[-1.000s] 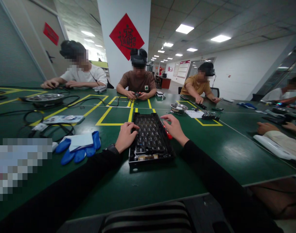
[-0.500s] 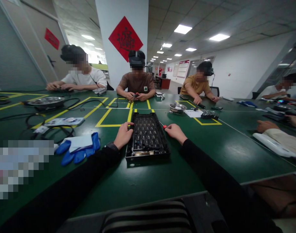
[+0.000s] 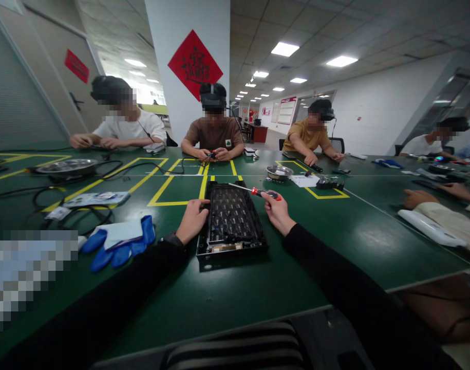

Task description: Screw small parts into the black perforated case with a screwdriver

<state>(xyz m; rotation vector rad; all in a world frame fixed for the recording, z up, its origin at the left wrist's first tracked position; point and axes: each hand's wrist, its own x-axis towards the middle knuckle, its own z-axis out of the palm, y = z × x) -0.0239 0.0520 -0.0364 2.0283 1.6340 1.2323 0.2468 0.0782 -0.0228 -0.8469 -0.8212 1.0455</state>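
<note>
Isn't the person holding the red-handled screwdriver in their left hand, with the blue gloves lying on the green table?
Not quite: the head view shows the red-handled screwdriver in the right hand, not the left. The blue gloves do lie on the green table.

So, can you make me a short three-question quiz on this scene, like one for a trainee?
1. Multiple choice: which of the wearer's hands holds the red-and-black-handled screwdriver? a) left b) right c) both
2. True or false: as the wearer sees it, the blue-and-white gloves lie left of the open, rectangular black casing.
3. Fill in the colour: the tape outlines on the glossy green table are ____.

Key: 1 b, the right hand; 2 true; 3 yellow.
</note>
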